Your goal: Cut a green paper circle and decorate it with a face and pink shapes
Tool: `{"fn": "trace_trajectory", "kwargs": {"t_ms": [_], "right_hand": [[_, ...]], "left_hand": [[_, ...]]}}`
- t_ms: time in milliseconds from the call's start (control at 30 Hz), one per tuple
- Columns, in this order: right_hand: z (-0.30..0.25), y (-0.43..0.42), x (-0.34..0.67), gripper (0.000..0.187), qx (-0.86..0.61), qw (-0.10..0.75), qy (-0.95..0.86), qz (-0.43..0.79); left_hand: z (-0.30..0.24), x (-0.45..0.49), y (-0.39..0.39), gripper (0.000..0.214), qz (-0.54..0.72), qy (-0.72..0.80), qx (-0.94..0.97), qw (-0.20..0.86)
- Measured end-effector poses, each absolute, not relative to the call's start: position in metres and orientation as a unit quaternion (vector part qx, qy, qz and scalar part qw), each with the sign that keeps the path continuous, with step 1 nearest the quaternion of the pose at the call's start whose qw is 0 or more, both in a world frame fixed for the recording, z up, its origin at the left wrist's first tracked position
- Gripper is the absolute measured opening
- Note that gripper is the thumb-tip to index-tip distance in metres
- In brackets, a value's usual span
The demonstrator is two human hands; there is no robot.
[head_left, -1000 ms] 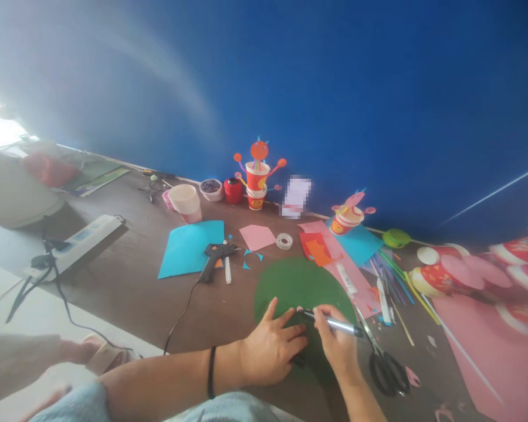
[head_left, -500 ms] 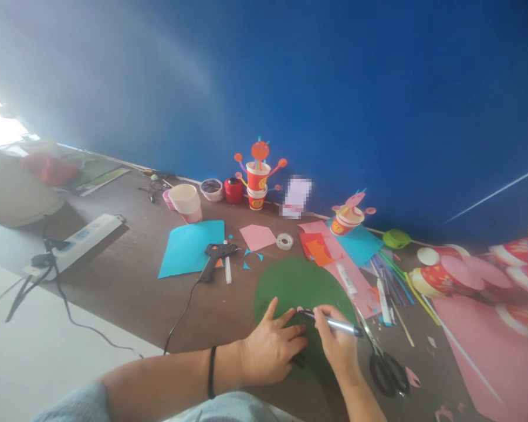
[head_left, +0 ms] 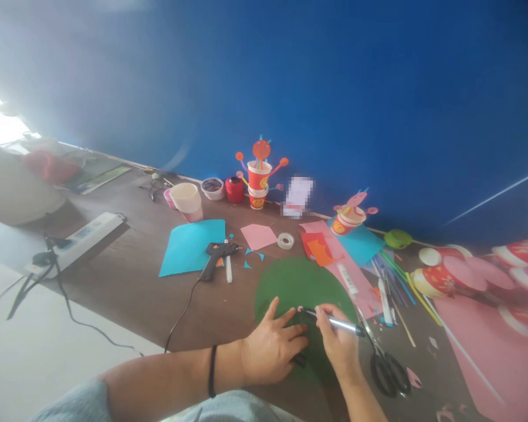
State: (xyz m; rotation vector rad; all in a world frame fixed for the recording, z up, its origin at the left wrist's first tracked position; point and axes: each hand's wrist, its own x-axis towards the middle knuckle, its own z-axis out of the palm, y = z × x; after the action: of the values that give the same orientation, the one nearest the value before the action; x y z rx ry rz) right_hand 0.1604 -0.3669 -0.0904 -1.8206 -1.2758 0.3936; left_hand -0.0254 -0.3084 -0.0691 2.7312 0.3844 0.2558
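Blue wall (head_left: pixel 356 88) fills the upper frame above a brown table (head_left: pixel 127 299). At lower centre, the left hand (head_left: pixel 270 354) lies with fingers spread on a round green mat (head_left: pixel 299 278), a fingertip at a small pink piece (head_left: pixel 300 309); the right hand (head_left: pixel 338 343) pinches a marker (head_left: pixel 345 324), its tip at that piece. Black-handled scissors (head_left: pixel 389 372) lie at lower right, a glue gun (head_left: pixel 212 261) left of centre

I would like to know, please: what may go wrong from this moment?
The tip of the pen in the right hand sits close to the left hand, so a slip might mark the skin or the green mat. The scissors lie beside the right forearm; a sideways move could knock them. The left forearm might snag the cord of the glue gun.
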Motion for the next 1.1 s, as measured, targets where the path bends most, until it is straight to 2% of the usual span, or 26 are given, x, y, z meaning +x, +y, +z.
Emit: {"fn": "trace_trajectory", "kwargs": {"t_ms": [1100], "right_hand": [[-0.0898,-0.3655,0.1608,0.028,-0.721,0.427,-0.520,0.165]], "left_hand": [[-0.0682,-0.0252,-0.3076,0.037,0.093,0.136,0.965,0.204]]}}
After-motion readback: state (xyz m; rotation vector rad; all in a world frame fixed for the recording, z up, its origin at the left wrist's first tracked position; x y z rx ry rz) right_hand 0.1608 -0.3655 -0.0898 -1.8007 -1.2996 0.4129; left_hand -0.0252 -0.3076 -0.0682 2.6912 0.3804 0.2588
